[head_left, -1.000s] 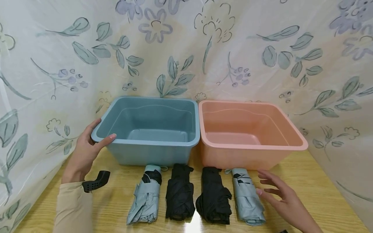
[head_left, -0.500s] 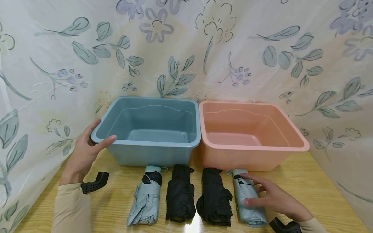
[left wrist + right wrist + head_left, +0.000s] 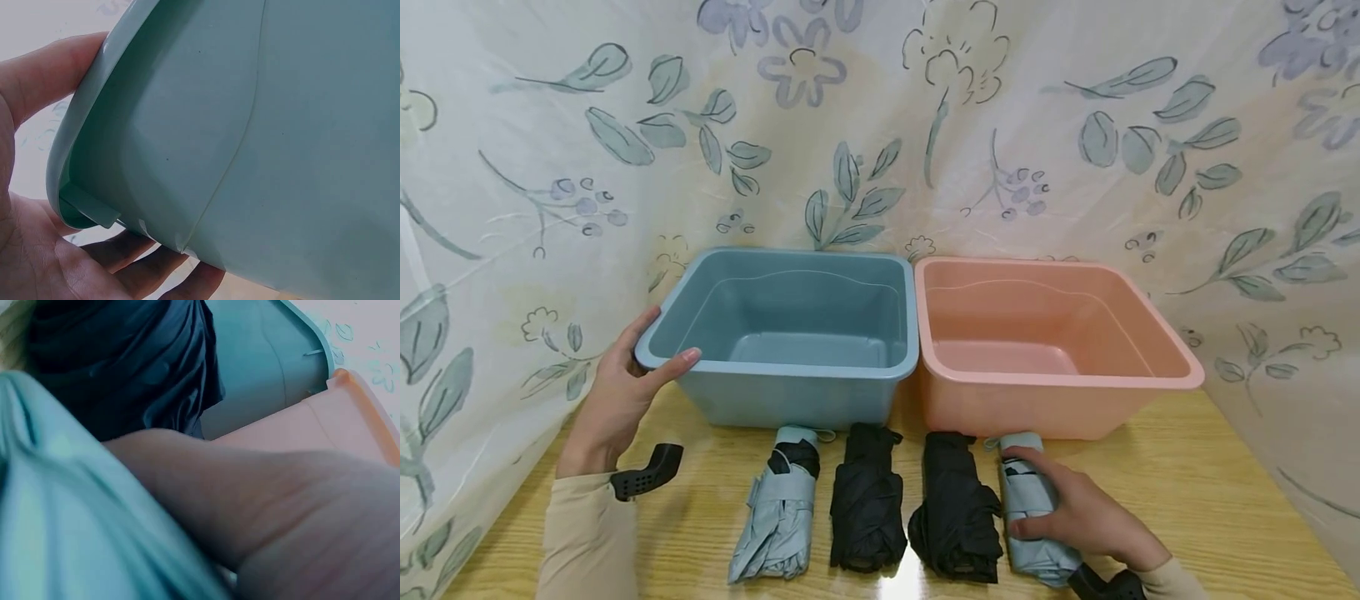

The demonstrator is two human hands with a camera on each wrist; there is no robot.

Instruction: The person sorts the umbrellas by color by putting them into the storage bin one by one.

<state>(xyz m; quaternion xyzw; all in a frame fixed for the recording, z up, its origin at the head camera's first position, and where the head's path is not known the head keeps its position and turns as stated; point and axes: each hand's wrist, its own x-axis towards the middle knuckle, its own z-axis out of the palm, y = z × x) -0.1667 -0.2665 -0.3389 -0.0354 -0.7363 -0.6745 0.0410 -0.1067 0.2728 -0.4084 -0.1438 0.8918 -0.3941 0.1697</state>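
I am counting two tubs, one blue tub (image 3: 790, 396) and one pink tub (image 3: 1022, 408), rim beside rim, and four folded umbrellas: a first pale blue umbrella (image 3: 775, 521), two black umbrellas (image 3: 868, 508), and a last pale blue umbrella (image 3: 1022, 495). All four are lying in a row on the table (image 3: 1210, 492). My left hand (image 3: 613, 396) is gripping the blue tub's left edge; well apart, my right hand (image 3: 1078, 504) is holding the last pale blue umbrella. Thin gaps are parting the umbrellas, and wider wood is showing on my right.
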